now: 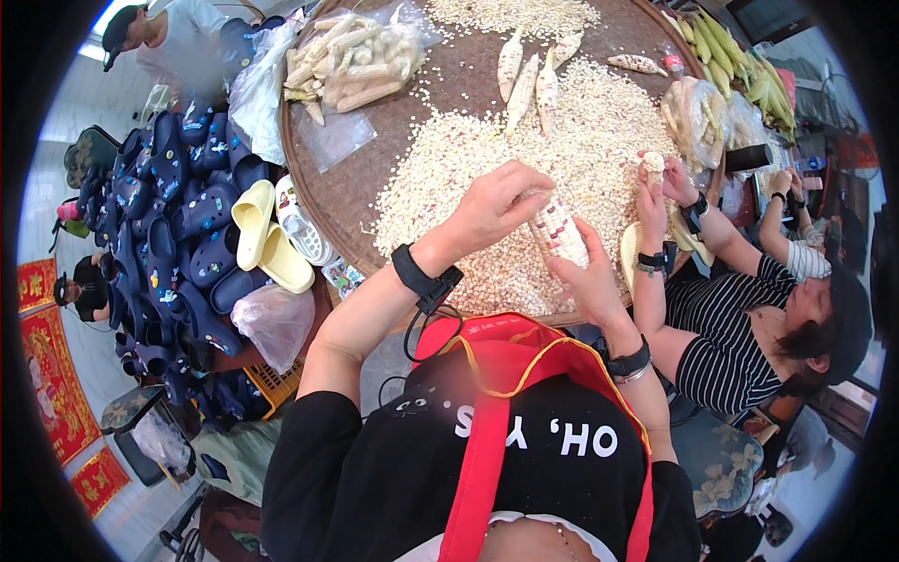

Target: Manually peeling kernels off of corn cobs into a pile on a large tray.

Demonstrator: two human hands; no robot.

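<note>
Over a heap of loose corn kernels (pixel 440 178), an ear of corn (pixel 560 234), pale with dark red kernels, is held tilted between my hands. My right hand (pixel 590 273) grips its lower right side, with the thumb along it. At the ear's upper end is my left hand (pixel 501 201), fingers curled in against the kernels; its fingertips are partly hidden. The kernels lie on a large round brown tray (pixel 323 201). Just beyond the heap lie several husked ears (pixel 521 89) with pale and dark red kernels.
Stripped cobs (pixel 361 66) fill a plastic bag at the tray's far left. A co-worker in stripes (pixel 721 314) holds a piece of corn (pixel 653 164) close on my right. Green-husked corn (pixel 721 56) lies far right. Blue clogs (pixel 178 225) and yellow slippers (pixel 267 239) crowd the left.
</note>
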